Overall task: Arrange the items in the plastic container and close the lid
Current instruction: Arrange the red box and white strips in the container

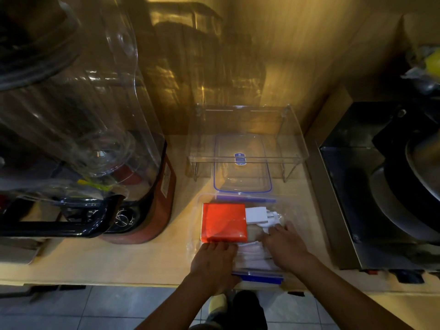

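Clear plastic container (283, 225), blue-clipped, at the near edge of a wooden counter (119, 263), open. Inside: an orange box (223, 222) filling the left half, a white plug adapter (258, 215) at the far right, white folded items (252, 256) along the near side. Left hand (214, 263) flat, fingers extended, pressing on the near-left contents beside the orange box. Right hand (285, 246) likewise spread, fingers over the white items on the right; neither hand clamped on anything. Lid (242, 167), clear with a blue rim, just beyond the container, partly beneath a clear acrylic riser (247, 132).

Step in hand, by judgement: settling contents flat. Best done by pressing the white items below rim level and squaring them against the orange box, so that no edge stands proud when the lid seats.

Surroundings: a large blender (133, 191) with a clear cover to the left; a dark metal appliance (381, 186) to the right. Possible hindrance: the riser over the lid, requiring a forward slide before lifting.
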Available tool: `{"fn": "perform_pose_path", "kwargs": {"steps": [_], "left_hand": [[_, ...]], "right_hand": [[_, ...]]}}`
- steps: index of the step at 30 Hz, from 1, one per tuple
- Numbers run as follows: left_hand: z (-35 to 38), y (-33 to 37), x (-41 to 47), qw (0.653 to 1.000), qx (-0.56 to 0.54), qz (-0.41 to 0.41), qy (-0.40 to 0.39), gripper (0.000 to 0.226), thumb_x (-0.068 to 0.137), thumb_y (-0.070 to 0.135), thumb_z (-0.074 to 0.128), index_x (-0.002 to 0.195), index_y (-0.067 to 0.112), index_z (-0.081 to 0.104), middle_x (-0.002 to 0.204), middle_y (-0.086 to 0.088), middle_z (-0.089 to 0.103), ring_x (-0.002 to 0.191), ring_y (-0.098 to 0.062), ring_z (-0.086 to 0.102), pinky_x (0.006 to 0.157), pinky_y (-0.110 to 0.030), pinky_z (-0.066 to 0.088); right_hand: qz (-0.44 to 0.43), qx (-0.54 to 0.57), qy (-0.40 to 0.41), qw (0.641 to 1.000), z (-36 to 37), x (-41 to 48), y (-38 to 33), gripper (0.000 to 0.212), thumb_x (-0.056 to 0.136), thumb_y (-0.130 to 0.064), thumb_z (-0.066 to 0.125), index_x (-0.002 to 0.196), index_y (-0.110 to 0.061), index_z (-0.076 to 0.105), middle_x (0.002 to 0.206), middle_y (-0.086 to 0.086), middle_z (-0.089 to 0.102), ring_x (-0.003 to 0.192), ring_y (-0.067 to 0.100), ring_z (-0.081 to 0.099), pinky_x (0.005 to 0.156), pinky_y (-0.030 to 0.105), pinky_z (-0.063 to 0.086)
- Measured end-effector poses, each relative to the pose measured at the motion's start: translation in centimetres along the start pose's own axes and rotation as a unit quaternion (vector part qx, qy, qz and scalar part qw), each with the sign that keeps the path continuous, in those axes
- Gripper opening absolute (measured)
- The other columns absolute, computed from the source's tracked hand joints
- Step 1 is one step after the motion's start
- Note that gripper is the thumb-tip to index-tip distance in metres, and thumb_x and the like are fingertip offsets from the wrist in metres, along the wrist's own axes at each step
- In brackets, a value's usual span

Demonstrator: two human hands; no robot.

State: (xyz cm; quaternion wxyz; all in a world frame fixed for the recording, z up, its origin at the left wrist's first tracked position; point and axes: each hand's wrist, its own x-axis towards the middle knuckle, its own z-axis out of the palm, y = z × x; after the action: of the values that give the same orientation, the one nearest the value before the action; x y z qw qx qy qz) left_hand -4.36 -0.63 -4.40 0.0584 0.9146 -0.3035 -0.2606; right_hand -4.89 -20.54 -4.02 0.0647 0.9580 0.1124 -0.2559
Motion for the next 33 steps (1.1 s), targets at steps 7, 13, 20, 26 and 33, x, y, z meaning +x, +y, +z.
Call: {"fn": "perform_pose_path", "kwargs": {"steps": [7, 13, 20, 26, 33], "left_hand": [[-0.2, -0.1, -0.1, 1.000, -0.003, 0.021, -0.002, 0.078, 0.082, 0.049, 0.059, 0.145, 0.025, 0.019, 0.145, -0.006, 0.040, 0.130, -0.026, 0.039, 0.109, -0.040, 0.031], [-0.3, 0.1, 0.2, 0.999, -0.005, -0.019, -0.028, 0.080, 0.078, 0.054, 0.060, 0.142, 0.023, 0.024, 0.144, -0.008, 0.041, 0.130, -0.028, 0.039, 0.109, -0.042, 0.030], [-0.5, 0.0, 0.4, 0.999, -0.015, 0.000, -0.050, 0.079, 0.079, 0.053, 0.061, 0.142, 0.022, 0.026, 0.144, -0.006, 0.041, 0.130, -0.026, 0.039, 0.108, -0.040, 0.032], [-0.5, -0.3, 0.6, 0.995, -0.076, -0.015, -0.057, 0.081, 0.074, 0.052, 0.066, 0.139, 0.021, 0.028, 0.140, -0.003, 0.042, 0.125, -0.023, 0.044, 0.101, -0.039, 0.041], [-0.1, 0.0, 0.4, 0.999, 0.001, -0.012, -0.037, 0.081, 0.078, 0.057, 0.058, 0.142, 0.021, 0.024, 0.146, -0.006, 0.038, 0.133, -0.027, 0.036, 0.111, -0.047, 0.029]], "right_hand": [[-0.053, 0.272, -0.011, 0.961, -0.6, 0.1, -1.0, 0.025, 0.083, -0.023, 0.065, 0.106, -0.016, 0.064, 0.109, 0.006, 0.069, 0.099, 0.020, 0.062, 0.084, 0.030, 0.046], [0.026, 0.064, -0.009, 0.998, 0.1, -0.1, 0.9, 0.047, 0.082, -0.015, 0.060, 0.126, -0.028, 0.053, 0.137, 0.003, 0.054, 0.130, 0.023, 0.045, 0.114, 0.045, 0.020], [-0.055, 0.243, -0.044, 0.967, 0.4, -0.2, -0.8, 0.015, 0.088, -0.007, 0.053, 0.099, -0.007, 0.063, 0.107, 0.014, 0.066, 0.100, 0.026, 0.060, 0.075, 0.026, 0.039], [0.018, 0.375, 0.032, 0.926, 0.1, -0.5, 0.0, 0.023, 0.079, -0.007, 0.062, 0.101, -0.008, 0.057, 0.109, 0.007, 0.058, 0.097, 0.020, 0.057, 0.089, 0.034, 0.048], [0.006, 0.436, -0.106, 0.894, -1.0, -0.2, -1.0, 0.019, 0.078, -0.005, 0.054, 0.093, -0.014, 0.060, 0.092, 0.002, 0.062, 0.082, 0.015, 0.057, 0.059, 0.022, 0.038]]}}
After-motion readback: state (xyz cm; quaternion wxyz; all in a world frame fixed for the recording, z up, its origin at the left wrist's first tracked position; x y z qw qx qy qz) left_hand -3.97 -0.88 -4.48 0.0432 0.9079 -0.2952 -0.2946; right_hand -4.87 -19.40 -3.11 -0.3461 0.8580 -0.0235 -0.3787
